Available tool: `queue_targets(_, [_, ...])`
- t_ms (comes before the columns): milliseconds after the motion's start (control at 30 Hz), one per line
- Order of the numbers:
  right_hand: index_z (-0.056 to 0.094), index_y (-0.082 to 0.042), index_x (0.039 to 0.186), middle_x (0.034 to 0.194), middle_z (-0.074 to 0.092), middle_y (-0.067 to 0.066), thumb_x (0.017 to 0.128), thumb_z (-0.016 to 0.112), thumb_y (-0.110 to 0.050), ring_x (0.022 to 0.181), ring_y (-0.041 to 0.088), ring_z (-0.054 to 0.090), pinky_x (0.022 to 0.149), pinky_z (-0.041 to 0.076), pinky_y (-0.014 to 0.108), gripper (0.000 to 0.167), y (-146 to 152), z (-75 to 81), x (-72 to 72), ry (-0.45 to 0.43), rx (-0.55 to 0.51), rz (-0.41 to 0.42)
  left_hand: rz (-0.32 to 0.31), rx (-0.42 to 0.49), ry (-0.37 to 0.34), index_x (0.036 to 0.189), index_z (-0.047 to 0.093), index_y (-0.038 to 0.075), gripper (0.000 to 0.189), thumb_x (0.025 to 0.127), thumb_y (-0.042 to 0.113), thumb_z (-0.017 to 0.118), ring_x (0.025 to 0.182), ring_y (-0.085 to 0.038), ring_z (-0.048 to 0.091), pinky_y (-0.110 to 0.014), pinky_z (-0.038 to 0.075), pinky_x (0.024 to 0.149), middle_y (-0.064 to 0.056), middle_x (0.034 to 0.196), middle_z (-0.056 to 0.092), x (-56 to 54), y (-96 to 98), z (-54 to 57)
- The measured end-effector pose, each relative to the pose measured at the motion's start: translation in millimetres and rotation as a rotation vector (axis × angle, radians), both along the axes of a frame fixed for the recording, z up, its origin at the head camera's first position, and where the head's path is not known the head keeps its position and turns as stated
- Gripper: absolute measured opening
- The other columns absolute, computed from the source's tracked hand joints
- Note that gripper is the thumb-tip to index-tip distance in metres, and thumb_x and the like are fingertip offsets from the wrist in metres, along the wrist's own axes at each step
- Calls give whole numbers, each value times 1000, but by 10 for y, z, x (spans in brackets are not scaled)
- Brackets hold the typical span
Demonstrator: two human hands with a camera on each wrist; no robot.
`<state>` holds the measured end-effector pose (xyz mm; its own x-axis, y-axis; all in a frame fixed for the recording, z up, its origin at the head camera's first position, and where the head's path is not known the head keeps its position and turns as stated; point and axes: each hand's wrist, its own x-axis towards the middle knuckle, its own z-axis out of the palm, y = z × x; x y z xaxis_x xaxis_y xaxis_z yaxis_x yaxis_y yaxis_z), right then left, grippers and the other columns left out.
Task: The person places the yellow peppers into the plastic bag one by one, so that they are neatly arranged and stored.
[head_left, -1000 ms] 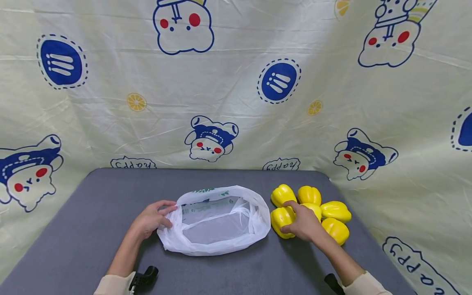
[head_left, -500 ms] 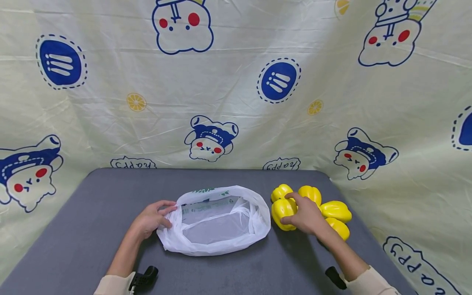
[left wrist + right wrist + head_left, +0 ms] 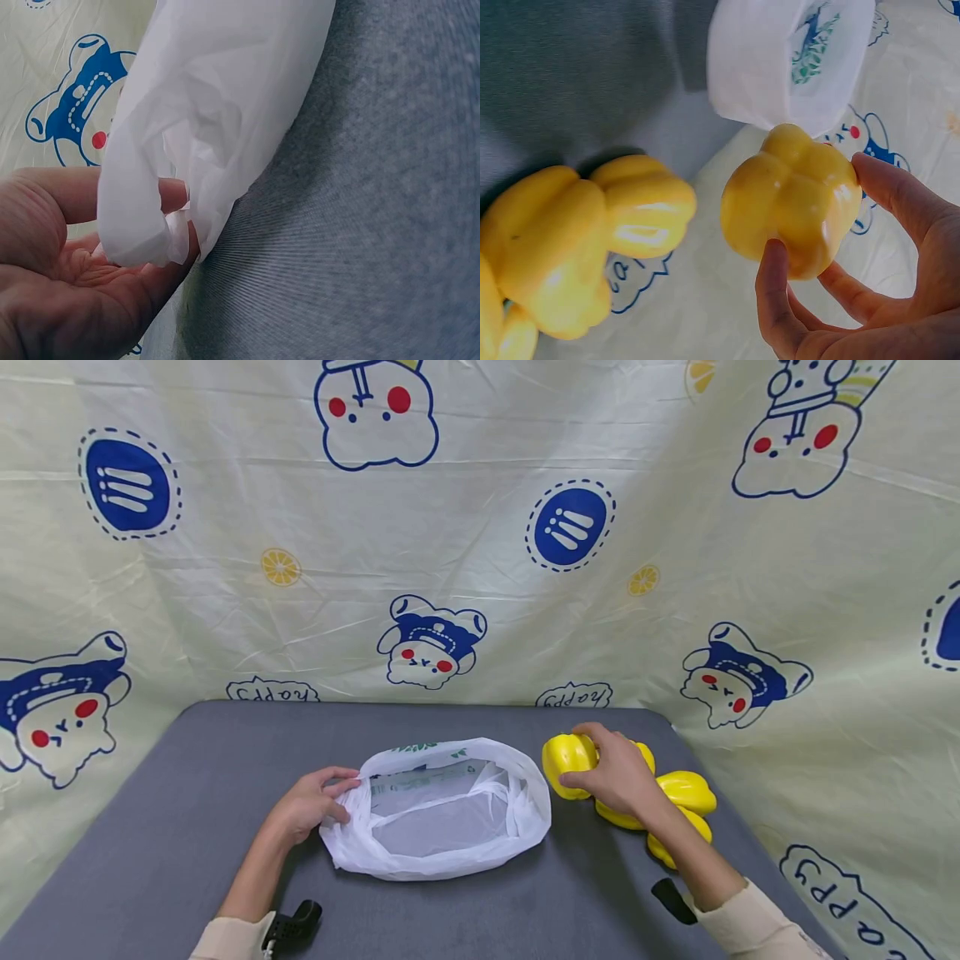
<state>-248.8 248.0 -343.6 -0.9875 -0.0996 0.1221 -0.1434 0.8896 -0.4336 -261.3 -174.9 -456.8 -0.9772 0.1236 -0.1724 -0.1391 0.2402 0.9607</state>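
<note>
My right hand (image 3: 621, 777) grips a yellow bell pepper (image 3: 567, 765), with thumb and fingers on its sides. In the right wrist view this bell pepper (image 3: 791, 202) appears lifted off the table, apart from the others. A white plastic bag (image 3: 442, 865) with green print lies in the middle of the table, its mouth wide and facing up. On the bag's left side my left hand (image 3: 309, 803) pinches the folded rim; in the left wrist view the bag's film (image 3: 135, 217) passes between thumb and fingers. Some fingertips are hidden behind the plastic.
Several more yellow bell peppers (image 3: 685, 791) lie clustered to the right of the bag, partly hidden by my right hand and forearm. The grey table (image 3: 247, 735) ends at a patterned curtain (image 3: 480, 527) behind and at both sides.
My right hand has taken the near-left bell pepper and raised it up and away from the cluster. A neighbouring pepper now shows beneath the hand. The left hand and bag stay put.
</note>
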Motion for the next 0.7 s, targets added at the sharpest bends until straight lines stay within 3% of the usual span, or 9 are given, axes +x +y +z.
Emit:
queue_targets(367, [54,-8,140,126,62,19,77,81,-27,104,32,57,83,52,45,71,-267,53,18,23,-50,47,24,-8,-14,136,54,-7,73,66,-25,64,140,-37,44,-28,42,62,-28,141,57,-11,14,-5])
queue_targets(700, [55,-11,139,127,62,14,75,83,-26,104,28,59,85,55,44,71,-554,15,40,-30,-76,104,9,-14,1,136,54,-7,72,66,-26,62,141,-41,41,-30,46,64,-28,140,58,-14,24,4])
